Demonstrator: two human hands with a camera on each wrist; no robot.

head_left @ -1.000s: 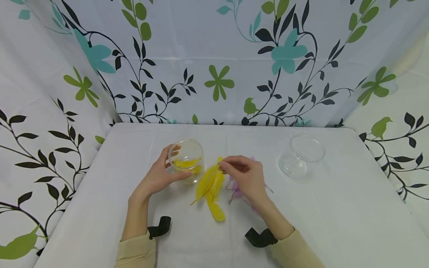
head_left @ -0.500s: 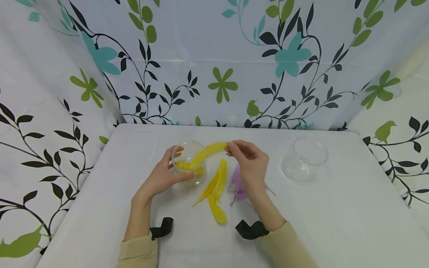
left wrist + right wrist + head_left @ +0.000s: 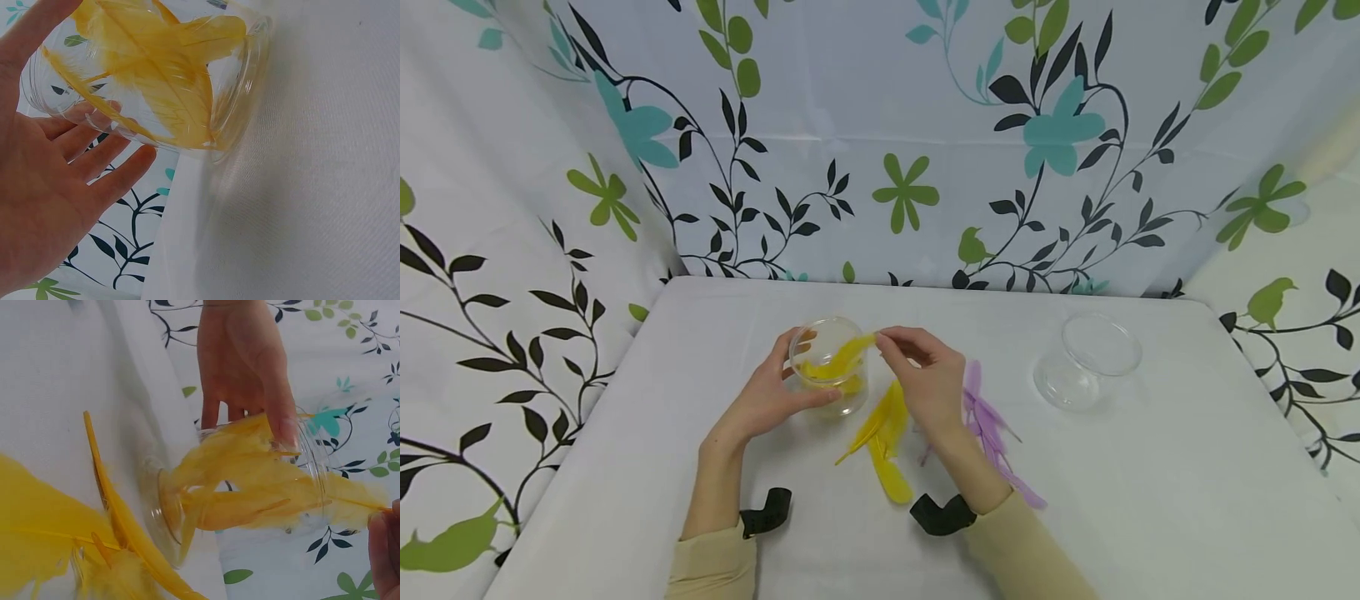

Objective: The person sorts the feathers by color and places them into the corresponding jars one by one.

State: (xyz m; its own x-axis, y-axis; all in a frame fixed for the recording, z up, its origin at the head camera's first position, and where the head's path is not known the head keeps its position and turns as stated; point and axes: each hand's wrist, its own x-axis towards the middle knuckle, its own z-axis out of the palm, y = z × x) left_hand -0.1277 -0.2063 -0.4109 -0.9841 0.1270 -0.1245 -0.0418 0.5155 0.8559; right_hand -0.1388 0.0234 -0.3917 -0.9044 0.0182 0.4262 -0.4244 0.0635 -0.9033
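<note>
My left hand (image 3: 752,396) holds a clear jar (image 3: 851,403) from its left side, thumb in front and fingers behind. Several yellow feathers (image 3: 175,75) lie inside it, seen through the wall in the left wrist view. At the jar's right rim, my right hand (image 3: 928,379) pinches one more yellow feather (image 3: 852,353) by the quill end. The rest of this feather reaches down through the mouth into the jar, as the right wrist view shows too. A few loose yellow feathers (image 3: 889,446) lie on the table below and between my hands.
Purple feathers (image 3: 992,433) lie on the table just right of my right forearm, which partly covers them. A second clear jar (image 3: 1067,385) stands further right. The white table (image 3: 1150,500) ends at a patterned curtain (image 3: 842,100) behind.
My right hand has lifted a yellow feather off the pile and swung it left, lowering its far end into the jar. The left hand keeps its hold. More of the purple feathers shows.
</note>
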